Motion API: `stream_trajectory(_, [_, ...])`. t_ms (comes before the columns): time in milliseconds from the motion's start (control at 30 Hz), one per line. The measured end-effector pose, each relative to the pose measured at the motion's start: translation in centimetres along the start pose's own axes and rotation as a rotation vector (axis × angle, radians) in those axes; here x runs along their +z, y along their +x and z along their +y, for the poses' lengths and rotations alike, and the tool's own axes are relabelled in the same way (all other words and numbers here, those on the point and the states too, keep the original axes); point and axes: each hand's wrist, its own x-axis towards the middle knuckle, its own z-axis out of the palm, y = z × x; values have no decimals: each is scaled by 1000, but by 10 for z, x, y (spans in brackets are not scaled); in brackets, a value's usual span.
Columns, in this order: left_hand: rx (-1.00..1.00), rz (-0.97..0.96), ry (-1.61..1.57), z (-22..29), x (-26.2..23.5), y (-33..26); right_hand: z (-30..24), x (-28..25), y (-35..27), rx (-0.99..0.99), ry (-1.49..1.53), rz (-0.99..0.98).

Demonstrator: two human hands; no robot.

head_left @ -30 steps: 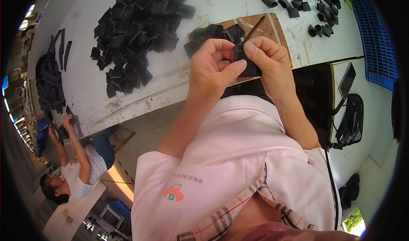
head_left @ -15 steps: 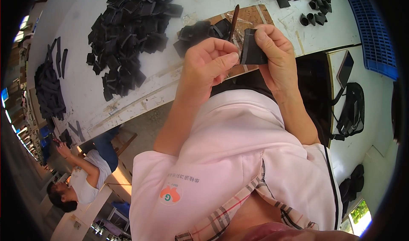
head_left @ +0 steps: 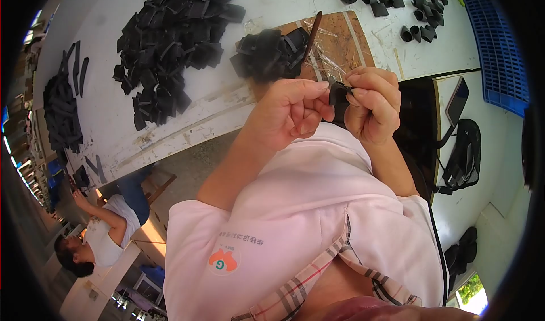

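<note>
Black piece: a small dark piece [head_left: 339, 96], seemingly folded or rolled, held up between both hands above the near edge of the table, close to the person's chest.
Right hand: the right hand [head_left: 372, 102] is curled shut around the piece, its fingertips pinching the top edge.
Left hand: the left hand [head_left: 292, 109] is closed in a loose fist, thumb and forefinger pressed to the left side of the same piece.
Board: a brown wooden board [head_left: 343, 40] lies on the table just beyond the hands, with clear plastic film on it and a thin dark stick [head_left: 313, 30] lying across its left part.
Small heap: a little heap of black pieces [head_left: 269, 54] sits at the left end of the board, nearest to the hands.
Big pile: a large flat-lying pile of black pieces [head_left: 170, 37] is spread further left on the white table [head_left: 227, 102].
Rolled pieces: short black tube-like pieces [head_left: 411, 14] are scattered at the far right, near a blue crate [head_left: 494, 37].
Progress: judging by the piles, many flat pieces are not yet handled, a smaller lot looks shaped, and one is being worked now.
Others: another person [head_left: 108, 230] in a white top sits at lower left, well apart.
</note>
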Motion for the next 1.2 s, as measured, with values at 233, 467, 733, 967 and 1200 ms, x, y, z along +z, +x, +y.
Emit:
stream_trajectory(233, [-134, -127, -186, -3, -3, 3, -1, 1, 1, -126, 50, -12])
stream_trajectory(467, [-41, -68, -128, 4, -2, 6, -3, 2, -7, -241, 98, -77])
stream_trajectory(733, [209, 35, 174, -1, 1, 4, -17, -8, -6, 141, 270, -129])
stream_trajectory(967, [1031, 325, 1103, -16, 13, 9, -26, -15, 6, 857, 290, -77])
stream_trajectory(1200, [1273, 363, 1289, -17, 12, 15, -30, 0, 25, 1109, 325, -71])
